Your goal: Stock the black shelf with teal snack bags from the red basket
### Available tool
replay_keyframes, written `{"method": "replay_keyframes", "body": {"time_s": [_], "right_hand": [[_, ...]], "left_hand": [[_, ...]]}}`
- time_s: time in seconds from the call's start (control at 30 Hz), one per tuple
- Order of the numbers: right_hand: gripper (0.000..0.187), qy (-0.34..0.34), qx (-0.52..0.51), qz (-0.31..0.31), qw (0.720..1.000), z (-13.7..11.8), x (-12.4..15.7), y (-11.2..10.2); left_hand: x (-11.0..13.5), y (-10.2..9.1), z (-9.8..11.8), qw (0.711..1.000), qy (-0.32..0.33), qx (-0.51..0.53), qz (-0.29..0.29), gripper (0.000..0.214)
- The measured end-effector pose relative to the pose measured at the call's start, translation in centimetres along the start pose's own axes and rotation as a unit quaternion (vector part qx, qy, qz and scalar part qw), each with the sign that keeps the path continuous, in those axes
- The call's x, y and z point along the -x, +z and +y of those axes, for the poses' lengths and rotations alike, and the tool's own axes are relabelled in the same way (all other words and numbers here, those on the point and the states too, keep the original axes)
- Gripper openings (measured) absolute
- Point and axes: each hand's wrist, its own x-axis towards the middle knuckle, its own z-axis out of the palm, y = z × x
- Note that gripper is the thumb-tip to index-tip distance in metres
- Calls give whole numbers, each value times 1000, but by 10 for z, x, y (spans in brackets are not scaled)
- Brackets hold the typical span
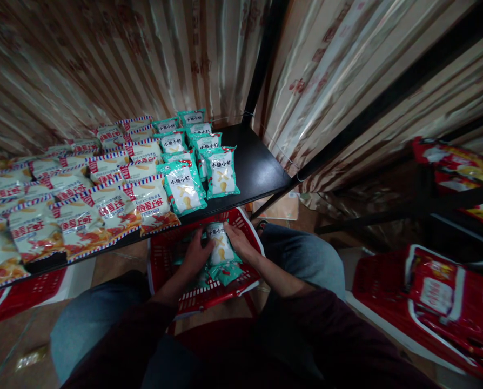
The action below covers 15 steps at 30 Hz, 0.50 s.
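Both my hands reach down into a red plastic basket (166,254) between my knees. My left hand (196,254) and my right hand (239,243) are closed on the two sides of a teal and white snack bag (219,246), held upright over more teal bags (225,273) lying in the basket. Just above, a black shelf (261,167) carries rows of the same teal snack bags (221,173) at its right end and rows of white and red snack bags (115,208) to the left.
A black shelf post (261,59) stands behind the shelf, against a striped curtain (104,59). To the right, a red basket (387,292) holds red snack bags (436,292), and another rack (456,194) carries more red bags. Another red basket (18,294) lies under the shelf at left.
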Motion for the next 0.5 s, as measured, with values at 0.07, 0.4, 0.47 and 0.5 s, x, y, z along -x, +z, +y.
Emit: {"method": "replay_keyframes", "body": {"time_s": [0.07,0.4,0.47,0.5], "right_hand": [[69,-1,5,0,1000,0,0,0],[61,33,-6,-16,999,-10,8,6],[61,31,9,-16,999,-12,8,6],[61,30,19,-15,999,-12,8,7]], "left_hand": [[1,-1,-1,999,-22,30,-9,59],[7,0,-3,998,-41,30,26,63],[9,1,-5,998,-33,-21,40,60],[9,1,-5,997,-28,-48,43,58]]}}
